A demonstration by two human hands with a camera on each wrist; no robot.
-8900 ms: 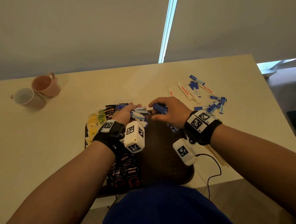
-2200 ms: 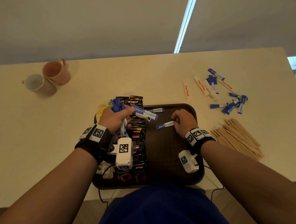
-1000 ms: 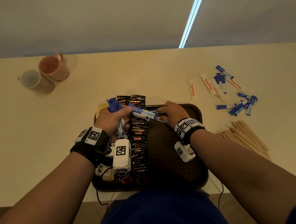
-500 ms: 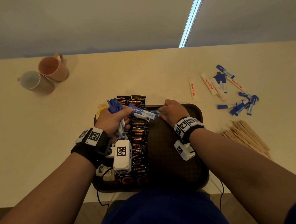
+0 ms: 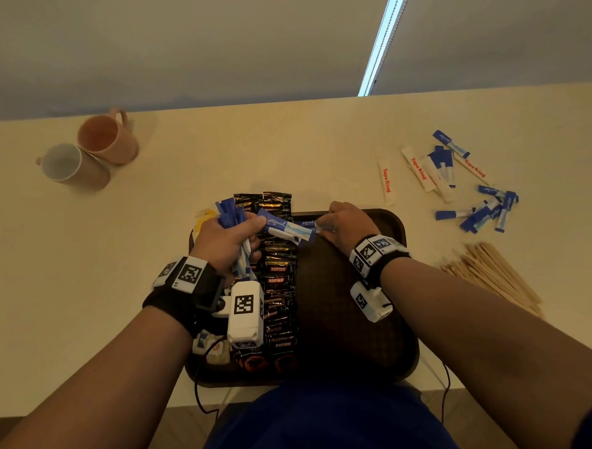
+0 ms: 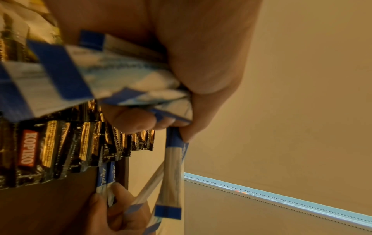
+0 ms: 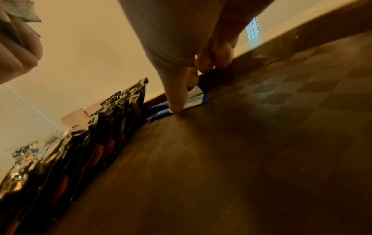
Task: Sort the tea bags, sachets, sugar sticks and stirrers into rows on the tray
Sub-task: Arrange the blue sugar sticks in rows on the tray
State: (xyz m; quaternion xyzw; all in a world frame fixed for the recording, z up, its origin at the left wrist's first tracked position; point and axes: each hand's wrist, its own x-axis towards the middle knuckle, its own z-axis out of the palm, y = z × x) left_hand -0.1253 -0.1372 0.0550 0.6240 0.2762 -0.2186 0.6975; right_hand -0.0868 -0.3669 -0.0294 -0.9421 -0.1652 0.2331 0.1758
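Our left hand [image 5: 226, 240] is curled round a bunch of blue Equal sticks [image 5: 289, 228] above the far left of the tray [image 5: 400, 332]. Our right hand [image 5: 347, 223] presses two Equal sticks on the tray [image 7: 193, 101] down with a fingertip [image 7: 176, 106] at the far edge, just right of the row of black Kopiko sachets [image 5: 279, 282] that runs near to far. Yellow tea bags [image 5: 204, 216] peek out beyond our left hand. On the table [image 5: 79, 281] to the right lie wooden stirrers [image 5: 491, 274]; farther off, loose blue sticks [image 5: 484, 210] and white Tapa King sugar sticks [image 5: 386, 179]. Two mugs [image 5: 85, 155] stand far left
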